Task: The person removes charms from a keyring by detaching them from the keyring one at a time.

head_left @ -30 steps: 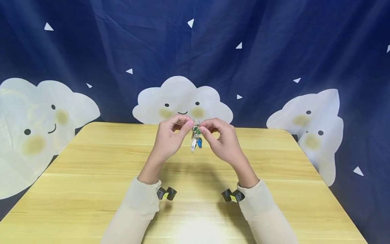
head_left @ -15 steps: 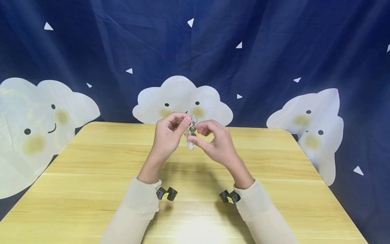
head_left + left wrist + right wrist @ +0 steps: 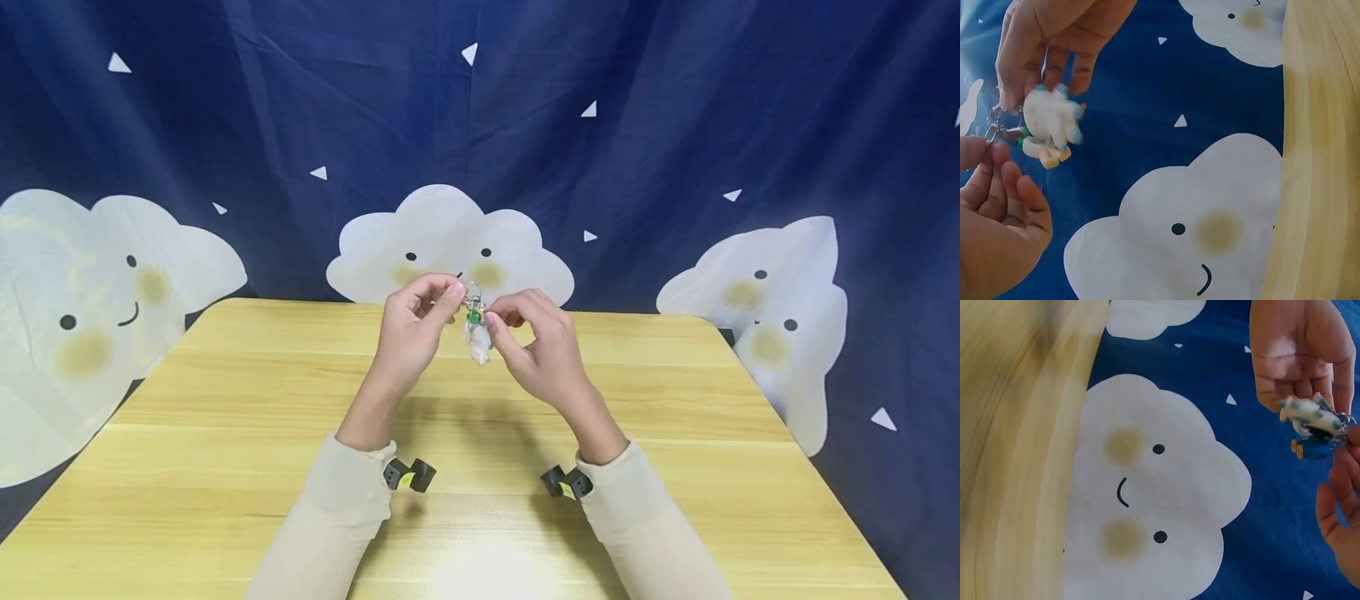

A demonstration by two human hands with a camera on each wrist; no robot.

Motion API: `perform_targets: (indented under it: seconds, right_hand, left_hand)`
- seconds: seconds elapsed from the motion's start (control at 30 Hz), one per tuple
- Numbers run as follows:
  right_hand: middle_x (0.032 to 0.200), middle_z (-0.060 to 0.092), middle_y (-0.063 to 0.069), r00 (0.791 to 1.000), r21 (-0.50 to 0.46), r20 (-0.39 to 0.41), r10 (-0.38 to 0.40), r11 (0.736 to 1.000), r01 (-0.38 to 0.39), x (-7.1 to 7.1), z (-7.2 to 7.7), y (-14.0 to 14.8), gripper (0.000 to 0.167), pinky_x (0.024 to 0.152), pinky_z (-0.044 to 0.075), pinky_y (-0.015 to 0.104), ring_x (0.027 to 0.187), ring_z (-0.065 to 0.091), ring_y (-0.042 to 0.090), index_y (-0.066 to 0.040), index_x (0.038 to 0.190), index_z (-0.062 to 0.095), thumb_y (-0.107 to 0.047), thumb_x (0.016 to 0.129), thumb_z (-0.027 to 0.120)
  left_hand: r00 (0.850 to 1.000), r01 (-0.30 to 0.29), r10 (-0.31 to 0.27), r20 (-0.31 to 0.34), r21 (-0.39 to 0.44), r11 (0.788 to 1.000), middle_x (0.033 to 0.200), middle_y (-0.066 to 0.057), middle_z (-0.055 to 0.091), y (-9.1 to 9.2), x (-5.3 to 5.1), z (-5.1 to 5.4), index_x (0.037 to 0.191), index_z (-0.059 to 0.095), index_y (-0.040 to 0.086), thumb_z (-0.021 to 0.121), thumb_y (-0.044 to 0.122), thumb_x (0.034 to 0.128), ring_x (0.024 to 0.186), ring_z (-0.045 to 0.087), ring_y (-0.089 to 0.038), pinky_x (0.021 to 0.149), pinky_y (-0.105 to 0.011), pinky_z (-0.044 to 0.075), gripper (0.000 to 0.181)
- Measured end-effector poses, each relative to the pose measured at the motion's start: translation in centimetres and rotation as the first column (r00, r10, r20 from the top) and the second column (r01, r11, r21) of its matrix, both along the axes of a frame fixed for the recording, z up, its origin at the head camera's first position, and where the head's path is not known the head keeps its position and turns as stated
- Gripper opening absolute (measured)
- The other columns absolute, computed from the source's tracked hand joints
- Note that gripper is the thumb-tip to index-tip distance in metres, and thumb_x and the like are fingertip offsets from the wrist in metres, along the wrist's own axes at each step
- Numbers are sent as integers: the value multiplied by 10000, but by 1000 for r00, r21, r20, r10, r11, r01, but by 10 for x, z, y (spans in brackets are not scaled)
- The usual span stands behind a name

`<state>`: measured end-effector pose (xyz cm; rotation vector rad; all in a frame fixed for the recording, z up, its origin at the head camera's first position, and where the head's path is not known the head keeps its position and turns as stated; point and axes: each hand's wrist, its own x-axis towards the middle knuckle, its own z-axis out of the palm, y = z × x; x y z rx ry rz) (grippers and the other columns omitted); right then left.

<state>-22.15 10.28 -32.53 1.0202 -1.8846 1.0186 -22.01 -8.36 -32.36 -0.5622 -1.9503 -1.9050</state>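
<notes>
A keychain hangs in the air between the two hands, above the far part of the table. It has a metal ring, a green part and small figure charms. My left hand pinches it at the ring, thumb against the fingers. With thumb and forefinger, my right hand pinches its side near the green part. In the left wrist view a white charm with blue tips hangs away from the fingers, slightly blurred. The right wrist view shows a blue charm beside the white one.
The light wooden table lies below the hands and forearms. Behind its far edge hangs a dark blue curtain printed with white clouds and triangles. A small black camera sits on each wrist, next to the beige sleeves.
My right thumb moved down over the charms, then back up near the green part. The keychain has turned, with the white charm now in front. My left hand shifted slightly left and up.
</notes>
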Motion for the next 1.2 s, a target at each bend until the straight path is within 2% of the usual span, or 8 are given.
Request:
perform_targets:
  seconds: [0.2,0.37,0.57,0.7,0.87,1.03,1.13,1.2]
  right_hand:
    - [825,655,80,1000,-8,-25,-10,1000,10,-1,1,1,46,681,533,346,762,591,190,-26,940,690,9,915,706]
    - [867,685,66,999,14,-26,23,1000,-22,-1,1,0,81,711,546,328,807,610,191,-24,948,721,0,891,772]
    - [899,714,40,996,27,-7,84,996,-84,-1,0,-1,73,758,539,291,862,643,194,-49,938,772,-24,874,796]
    - [865,710,42,998,12,10,61,998,-61,-1,0,-1,50,719,535,317,805,619,183,-35,921,745,-22,887,780]
    - [856,683,49,997,34,77,8,999,-11,0,-3,-1,74,706,524,316,751,598,185,-34,949,712,-57,907,770]
    - [856,678,46,991,4,130,37,999,-37,0,-4,-3,68,713,546,307,745,604,148,-23,985,723,-44,926,748]
    - [837,668,41,976,-47,200,83,996,-75,2,-4,-3,35,700,539,293,737,593,148,-14,973,724,-37,947,720]
    - [811,647,43,953,-91,279,121,991,-99,4,-3,-4,53,676,514,283,720,570,165,3,956,710,-45,971,692]
  left_hand:
    - [993,-67,54,-101,-132,989,953,-54,699,-4,0,1,1052,717,32,634,212,1035,859,603,-180,765,-288,496,198]
    - [984,-100,75,-161,-155,983,918,-66,708,-4,0,1,1033,717,19,642,181,1029,830,623,-178,766,-301,520,178]
    - [992,-78,69,-105,-89,993,903,-80,685,-4,0,1,1052,720,13,656,173,1019,814,593,-196,712,-261,475,176]
    - [996,-67,65,-60,-47,997,929,-80,678,-4,0,2,1061,721,4,662,197,1016,826,576,-197,726,-256,472,207]
    - [998,-57,56,-38,-23,998,959,-81,687,-3,2,3,1072,717,1,658,197,1018,843,578,-200,747,-263,475,212]
    - [999,-41,41,-28,-5,999,984,-83,695,-2,3,4,1072,710,-4,654,191,1020,881,607,-202,785,-270,499,209]
    - [999,-36,35,-41,-21,999,950,-78,683,-2,3,3,1058,708,4,652,188,1021,867,604,-206,767,-269,491,196]
    - [997,-51,48,-63,-47,998,917,-76,672,-2,3,3,1042,708,10,652,182,1021,844,589,-202,742,-266,475,183]
